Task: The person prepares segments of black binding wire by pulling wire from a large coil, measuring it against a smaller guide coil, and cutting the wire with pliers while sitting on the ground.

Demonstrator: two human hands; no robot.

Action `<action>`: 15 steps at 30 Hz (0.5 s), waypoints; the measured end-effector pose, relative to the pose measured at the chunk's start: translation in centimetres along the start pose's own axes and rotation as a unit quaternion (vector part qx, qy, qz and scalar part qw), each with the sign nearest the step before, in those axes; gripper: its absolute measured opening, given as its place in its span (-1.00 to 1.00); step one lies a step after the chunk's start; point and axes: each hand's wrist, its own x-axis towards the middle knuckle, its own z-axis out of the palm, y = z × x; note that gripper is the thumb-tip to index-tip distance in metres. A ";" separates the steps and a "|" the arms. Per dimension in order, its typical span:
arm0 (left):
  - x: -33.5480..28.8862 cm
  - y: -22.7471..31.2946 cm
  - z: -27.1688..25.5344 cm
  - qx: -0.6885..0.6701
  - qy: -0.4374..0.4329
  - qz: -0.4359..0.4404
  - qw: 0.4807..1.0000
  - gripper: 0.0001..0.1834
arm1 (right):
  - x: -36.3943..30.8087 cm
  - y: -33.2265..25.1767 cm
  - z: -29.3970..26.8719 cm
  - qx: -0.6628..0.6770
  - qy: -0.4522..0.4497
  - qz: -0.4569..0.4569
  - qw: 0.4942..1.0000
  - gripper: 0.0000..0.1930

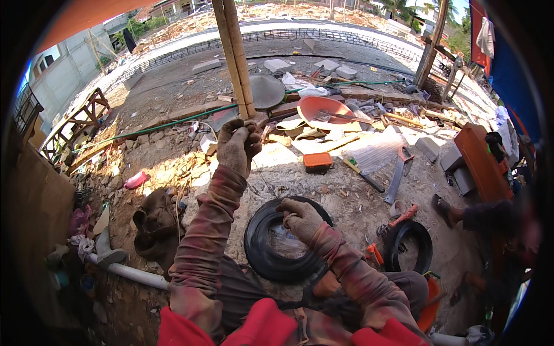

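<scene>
My left hand [238, 145], in a worn grey-brown glove, is raised in front of the wooden post with its fingers curled closed around a thin wire [266, 181]. That wire slants down toward my right hand [302, 220], also gloved, whose fingers are pinched together at its lower end. Beneath the right hand lies a large black tyre-like ring [254, 245] on the ground, with something clear and shiny inside it. A smaller black ring [426, 248] rests to the right, beside an orange-handled tool [375, 254].
Ahead lie an orange-lidded box [317, 164], a yellow-handled tool [363, 175] and a handsaw [396, 177]. An orange basin [316, 109] stands beyond, near a wooden post [233, 57]. Another person's foot [443, 210] is at right. A white pipe [138, 275] and a boot [108, 249] lie left.
</scene>
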 end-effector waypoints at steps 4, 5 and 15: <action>0.5 2.2 -0.8 0.020 0.048 0.034 0.998 -0.92 | -1.2 -2.3 0.3 -0.060 -0.092 -0.003 0.994 -0.71; 0.8 2.6 -1.1 0.007 0.056 0.038 0.998 -0.92 | -1.1 -1.6 0.9 -0.013 -0.094 -0.060 0.994 -0.72; 1.7 4.1 -2.0 -0.270 -0.135 -0.139 0.943 -0.75 | -0.6 0.1 -0.6 0.278 -0.071 0.082 0.954 -0.82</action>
